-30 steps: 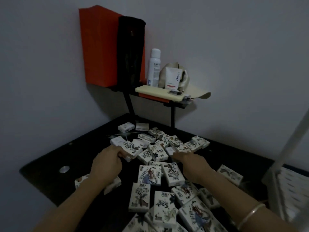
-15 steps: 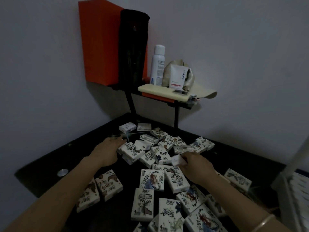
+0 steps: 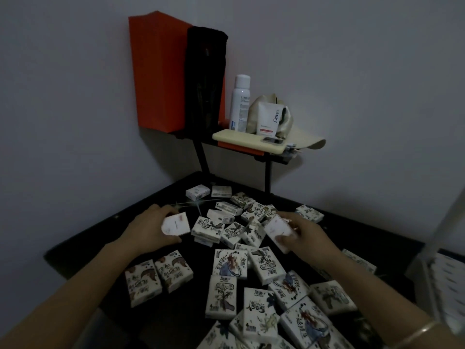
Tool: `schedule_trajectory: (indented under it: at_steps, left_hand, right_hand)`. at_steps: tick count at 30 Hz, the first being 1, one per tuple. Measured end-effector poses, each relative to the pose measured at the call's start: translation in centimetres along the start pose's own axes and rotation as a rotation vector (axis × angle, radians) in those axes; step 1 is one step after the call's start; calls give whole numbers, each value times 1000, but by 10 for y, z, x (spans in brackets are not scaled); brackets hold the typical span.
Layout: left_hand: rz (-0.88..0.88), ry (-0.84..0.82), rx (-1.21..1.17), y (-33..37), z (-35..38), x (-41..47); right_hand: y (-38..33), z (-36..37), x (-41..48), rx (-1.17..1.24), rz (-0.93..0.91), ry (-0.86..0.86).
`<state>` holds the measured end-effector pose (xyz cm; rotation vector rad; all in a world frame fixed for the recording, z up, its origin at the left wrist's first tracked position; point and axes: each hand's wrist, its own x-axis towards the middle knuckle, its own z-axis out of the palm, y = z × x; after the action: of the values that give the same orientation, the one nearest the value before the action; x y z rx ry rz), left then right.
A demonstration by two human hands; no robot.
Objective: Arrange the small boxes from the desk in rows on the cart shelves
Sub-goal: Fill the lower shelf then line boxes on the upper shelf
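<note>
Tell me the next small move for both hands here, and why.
Probably carry both to the right, toward the white cart shelf: the left hand grips one small white box, the right hand a second white box, both lifted off the black desk, where many more lie.

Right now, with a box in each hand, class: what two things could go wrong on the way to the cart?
1. The left hand and right hand each hold one box above the heap; a slip could scatter it.
2. Swinging right to the cart, the forearm might sweep boxes off the desk.
</note>
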<state>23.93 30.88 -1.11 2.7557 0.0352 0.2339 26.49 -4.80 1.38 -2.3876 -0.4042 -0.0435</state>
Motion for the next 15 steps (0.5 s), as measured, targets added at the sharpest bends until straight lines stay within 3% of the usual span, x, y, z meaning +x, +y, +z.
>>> schedule_trajectory:
  at_steps: [7,15]
  left_hand:
    - [-58,-71,-417,44,-22,-44]
    - [138,-225,-793,152,-60,-85]
  right_hand:
    - [-32,-38,-38,-10,-114,17]
    - [-83,-101,-113,-121,-257,158]
